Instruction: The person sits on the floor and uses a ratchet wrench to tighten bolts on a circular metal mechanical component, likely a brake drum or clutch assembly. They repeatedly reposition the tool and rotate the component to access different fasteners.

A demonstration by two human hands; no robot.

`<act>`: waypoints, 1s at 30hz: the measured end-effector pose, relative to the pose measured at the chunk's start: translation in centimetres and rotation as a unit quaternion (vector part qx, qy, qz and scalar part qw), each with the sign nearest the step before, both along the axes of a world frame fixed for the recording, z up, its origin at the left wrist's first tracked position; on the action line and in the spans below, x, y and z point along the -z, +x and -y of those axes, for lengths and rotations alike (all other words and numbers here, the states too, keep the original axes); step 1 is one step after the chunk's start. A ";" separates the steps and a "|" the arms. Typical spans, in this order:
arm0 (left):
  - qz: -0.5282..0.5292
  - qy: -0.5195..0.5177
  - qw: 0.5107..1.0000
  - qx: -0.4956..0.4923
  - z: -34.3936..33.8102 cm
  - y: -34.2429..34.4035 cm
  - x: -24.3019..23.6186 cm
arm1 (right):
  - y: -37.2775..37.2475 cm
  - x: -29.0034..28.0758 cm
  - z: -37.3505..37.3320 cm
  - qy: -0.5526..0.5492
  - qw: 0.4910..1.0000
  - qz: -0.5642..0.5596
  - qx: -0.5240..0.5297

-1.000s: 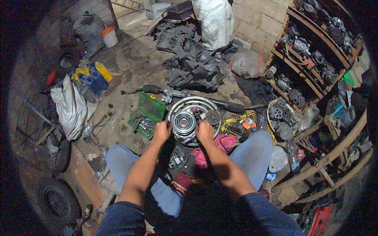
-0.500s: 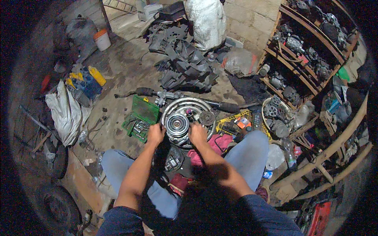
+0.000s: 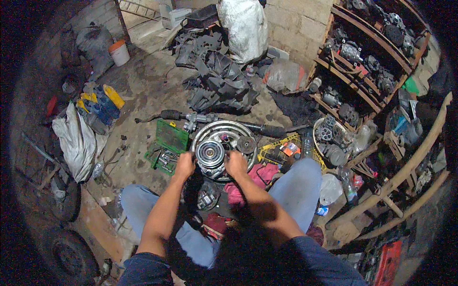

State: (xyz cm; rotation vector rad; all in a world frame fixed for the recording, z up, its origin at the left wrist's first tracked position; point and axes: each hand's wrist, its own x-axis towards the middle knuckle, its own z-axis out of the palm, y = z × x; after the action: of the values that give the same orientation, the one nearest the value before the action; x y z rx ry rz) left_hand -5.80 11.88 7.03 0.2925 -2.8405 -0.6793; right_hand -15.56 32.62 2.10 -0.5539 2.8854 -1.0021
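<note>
A round, grooved metal pulley (image 3: 210, 153) faces up on the front of what looks like a car air-conditioning compressor. It sits over the near left part of a metal wheel rim (image 3: 202, 131) between my knees. My left hand (image 3: 185, 166) is closed against the compressor's left side, and my right hand (image 3: 236, 165) is closed at its right side. The fingertips of both are partly hidden. Inside the rim, beyond my right hand, lies a small dark disc (image 3: 246, 144). Left of the rim is an opened green socket case (image 3: 172, 137) with metal sockets.
A long steering rack (image 3: 272, 130) lies behind the rim. To the right are a pink cloth (image 3: 263, 174), a yellow plastic tray (image 3: 305, 142) and a tub of metal parts (image 3: 329, 131). Black plastic parts (image 3: 219, 78) are heaped farther back. Shelves (image 3: 367, 62) hold more compressors.
The whole view has shifted slightly, so most things appear a little farther left. Both hands stay on the compressor, which looks much the same on the rim.
</note>
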 end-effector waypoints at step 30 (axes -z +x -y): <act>0.021 -0.008 0.989 -0.145 0.0 0.4 1.5 | 1.1 -0.9 -0.5 -0.045 0.998 -0.044 -0.006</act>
State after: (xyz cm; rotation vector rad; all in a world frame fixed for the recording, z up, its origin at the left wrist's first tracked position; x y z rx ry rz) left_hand -5.37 11.91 5.51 0.7076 -2.7593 -0.5955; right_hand -14.44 33.08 3.02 -0.6358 2.9191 -1.1395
